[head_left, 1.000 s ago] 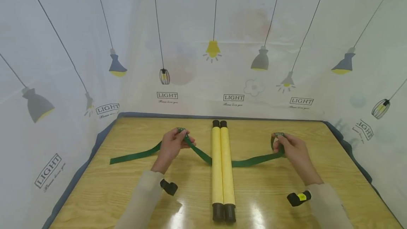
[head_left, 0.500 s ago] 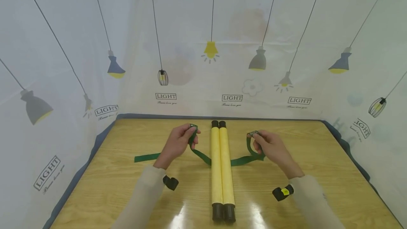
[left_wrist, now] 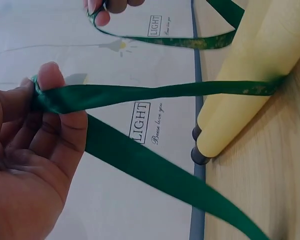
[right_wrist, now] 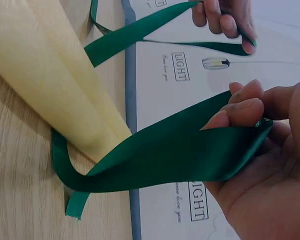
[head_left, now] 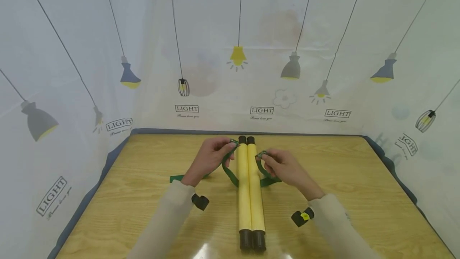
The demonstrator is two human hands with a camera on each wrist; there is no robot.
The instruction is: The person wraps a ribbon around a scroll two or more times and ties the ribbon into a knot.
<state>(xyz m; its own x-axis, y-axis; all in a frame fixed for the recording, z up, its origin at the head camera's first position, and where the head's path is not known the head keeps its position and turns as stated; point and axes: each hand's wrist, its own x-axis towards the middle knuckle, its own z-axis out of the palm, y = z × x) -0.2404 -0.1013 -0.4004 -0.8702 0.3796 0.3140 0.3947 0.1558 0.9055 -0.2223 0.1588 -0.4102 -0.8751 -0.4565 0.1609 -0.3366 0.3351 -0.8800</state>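
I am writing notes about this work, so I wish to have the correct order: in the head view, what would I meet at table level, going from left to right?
Loose left end of the green ribbon, left hand, left yellow tube, right yellow tube, right hand.

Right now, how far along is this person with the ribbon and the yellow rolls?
Done: the two yellow rolls lie side by side on the table, the green ribbon passing beneath them. In progress: the left hand and right hand each pinch a looped length of it. Likely left: joining both lengths over the rolls, since no knot shows there.
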